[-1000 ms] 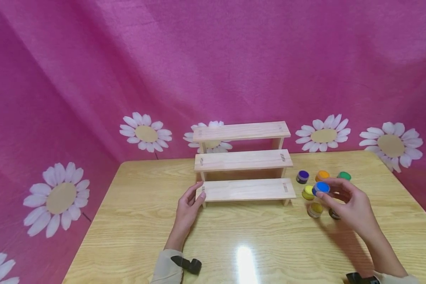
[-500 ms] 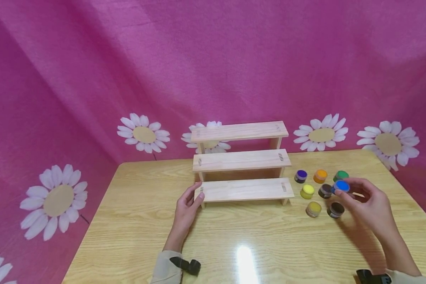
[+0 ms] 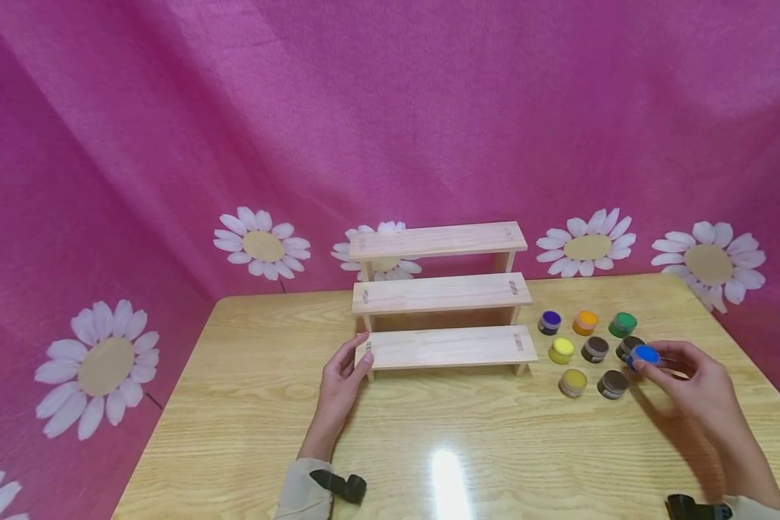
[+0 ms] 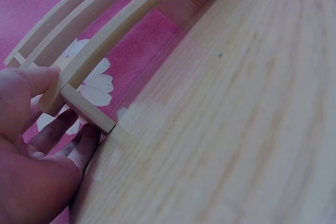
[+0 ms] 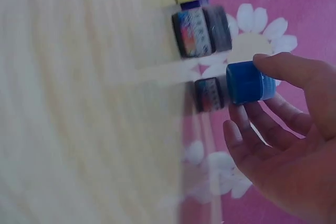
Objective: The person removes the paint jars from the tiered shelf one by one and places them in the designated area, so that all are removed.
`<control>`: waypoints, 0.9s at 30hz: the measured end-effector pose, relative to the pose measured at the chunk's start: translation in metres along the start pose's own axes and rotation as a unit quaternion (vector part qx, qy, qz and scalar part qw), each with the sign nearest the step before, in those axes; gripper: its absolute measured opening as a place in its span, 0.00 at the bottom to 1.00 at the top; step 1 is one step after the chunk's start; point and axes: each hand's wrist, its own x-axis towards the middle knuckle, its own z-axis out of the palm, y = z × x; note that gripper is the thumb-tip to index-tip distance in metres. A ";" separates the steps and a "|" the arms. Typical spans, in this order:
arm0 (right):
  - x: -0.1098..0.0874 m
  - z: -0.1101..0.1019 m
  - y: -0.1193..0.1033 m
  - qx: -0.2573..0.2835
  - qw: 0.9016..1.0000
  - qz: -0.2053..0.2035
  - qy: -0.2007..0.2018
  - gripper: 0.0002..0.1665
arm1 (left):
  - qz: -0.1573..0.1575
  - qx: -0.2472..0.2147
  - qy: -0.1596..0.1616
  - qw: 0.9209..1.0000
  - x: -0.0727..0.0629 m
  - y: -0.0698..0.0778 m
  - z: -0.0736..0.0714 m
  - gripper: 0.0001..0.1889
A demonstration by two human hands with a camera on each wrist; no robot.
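A three-tier wooden display stand (image 3: 442, 292) stands at the back of the table. At the left end of its lowest shelf (image 3: 445, 348), my left hand (image 3: 339, 386) pinches the board, thumb on top and the other fingers lower, by the leg (image 4: 86, 109). My right hand (image 3: 705, 386) holds a small paint jar (image 3: 644, 356) with a blue top between thumb and fingers. In the right wrist view this blue jar (image 5: 244, 83) is raised off the tabletop. It partly covers a dark paint jar (image 3: 627, 347) in the head view.
Several more paint jars stand right of the stand: purple (image 3: 549, 323), orange (image 3: 585, 323), green (image 3: 622, 324), yellow (image 3: 562, 350), dark brown (image 3: 595, 349), ochre (image 3: 573, 383) and another dark one (image 3: 613, 384). A pink flowered cloth (image 3: 390, 130) hangs behind the wooden table (image 3: 247, 404).
My right hand has carried the blue paint jar to the right, from above the yellow jar to the right side of the group, uncovering dark jars. My left hand stays at the shelf.
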 end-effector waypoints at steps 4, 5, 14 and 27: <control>-0.001 -0.002 0.009 -0.032 0.999 0.013 -0.016 0.22 | -0.004 0.002 0.002 1.000 -0.001 0.000 0.000 0.22; -0.001 -0.003 0.010 -0.034 0.999 0.016 -0.020 0.23 | -0.005 0.003 0.002 1.000 -0.001 0.000 0.000 0.22; -0.003 -0.006 0.018 -0.023 0.997 0.039 -0.055 0.22 | -0.006 0.004 0.002 1.000 0.000 0.000 0.000 0.22; -0.003 -0.014 0.022 -0.035 0.992 0.071 -0.102 0.19 | -0.001 0.014 0.001 1.000 0.000 0.004 0.000 0.22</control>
